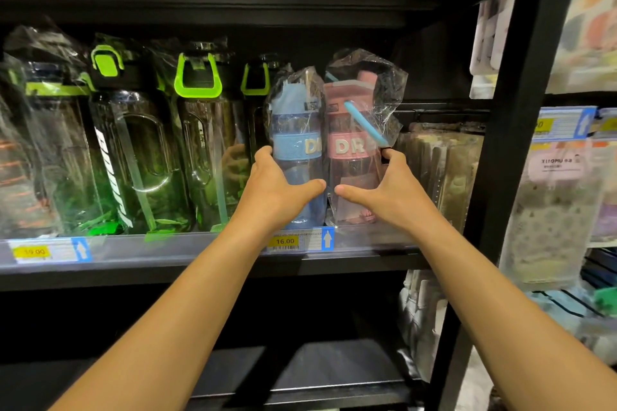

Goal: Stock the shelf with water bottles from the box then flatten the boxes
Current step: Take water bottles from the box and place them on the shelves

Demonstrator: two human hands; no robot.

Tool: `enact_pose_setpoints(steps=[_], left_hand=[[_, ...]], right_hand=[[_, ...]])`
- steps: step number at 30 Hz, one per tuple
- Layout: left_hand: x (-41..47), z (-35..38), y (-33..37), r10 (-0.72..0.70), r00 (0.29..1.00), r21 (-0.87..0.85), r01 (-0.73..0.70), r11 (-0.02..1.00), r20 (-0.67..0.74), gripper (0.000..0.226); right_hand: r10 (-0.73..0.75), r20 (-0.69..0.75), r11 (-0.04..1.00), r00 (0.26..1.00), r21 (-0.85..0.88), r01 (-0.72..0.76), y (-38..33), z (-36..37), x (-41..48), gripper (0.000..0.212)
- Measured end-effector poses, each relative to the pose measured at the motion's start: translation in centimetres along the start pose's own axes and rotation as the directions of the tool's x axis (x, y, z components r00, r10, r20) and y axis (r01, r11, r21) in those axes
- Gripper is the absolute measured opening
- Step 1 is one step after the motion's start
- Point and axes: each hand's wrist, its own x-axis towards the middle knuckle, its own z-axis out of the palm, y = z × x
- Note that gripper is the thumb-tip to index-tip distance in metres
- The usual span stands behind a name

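Two plastic-wrapped water bottles stand side by side on the black shelf (213,264). The blue bottle (295,130) is on the left, the pink bottle (354,130) on the right, touching each other. My left hand (280,187) wraps the blue bottle's left side, thumb across its front. My right hand (384,187) wraps the pink bottle's right side, thumb across its front. A blue straw (365,123) lies inside the pink bottle's wrap. No box is in view.
Several large clear bottles with green handles (197,77) fill the shelf to the left. Flat packaged goods (440,170) stand right of the pink bottle. A black upright post (521,110) bounds the shelf; hanging packets (554,203) lie beyond. A price tag (283,241) reads 16.00.
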Motion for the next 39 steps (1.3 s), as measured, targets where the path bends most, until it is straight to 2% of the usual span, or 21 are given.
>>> enact_pose_setpoints(steps=[6, 9, 14, 19, 24, 28, 33, 39], left_hand=[[-0.6, -0.2, 0.1, -0.011, 1.0, 0.065, 0.012, 0.998, -0.005, 0.11], [-1.5, -0.8, 0.2, 0.002, 1.0, 0.164, -0.002, 0.987, 0.0, 0.111], [-4.1, -2.4, 0.3, 0.063, 0.998, 0.394, -0.07, 0.917, 0.031, 0.097], [-8.0, -5.2, 0.0, 0.126, 0.989, 0.591, -0.144, 0.794, 0.071, 0.08], [-12.4, -10.4, -1.6, 0.169, 0.982, 0.683, -0.18, 0.708, 0.084, 0.066], [-16.7, -16.5, -4.3, 0.156, 0.987, 0.728, -0.137, 0.672, 0.041, 0.063], [-23.6, -27.0, -9.8, 0.035, 0.998, 0.794, 0.024, 0.608, -0.057, 0.062], [-32.2, -39.3, -17.1, -0.162, 0.971, 0.797, 0.238, 0.556, -0.177, 0.06]], right_hand=[[0.017, -0.002, 0.996, 1.0, -0.088, -0.017, -0.1, -0.2, -1.0, 0.121], [0.027, 0.001, 0.971, 1.0, -0.238, -0.026, -0.4, -0.3, -1.8, 0.113], [-0.028, -0.018, 0.849, 0.999, -0.529, 0.014, -1.7, 0.1, -4.5, 0.086], [-0.107, -0.024, 0.72, 0.994, -0.691, 0.061, -4.0, 1.4, -8.9, 0.079], [-0.132, 0.018, 0.658, 0.991, -0.747, 0.101, -7.7, 3.6, -14.1, 0.078], [-0.133, 0.118, 0.653, 0.984, -0.737, 0.177, -12.2, 8.0, -19.1, 0.083], [-0.15, 0.275, 0.661, 0.95, -0.686, 0.303, -19.2, 16.5, -26.4, 0.084], [-0.209, 0.488, 0.681, 0.847, -0.549, 0.484, -26.4, 27.8, -35.2, 0.077]])
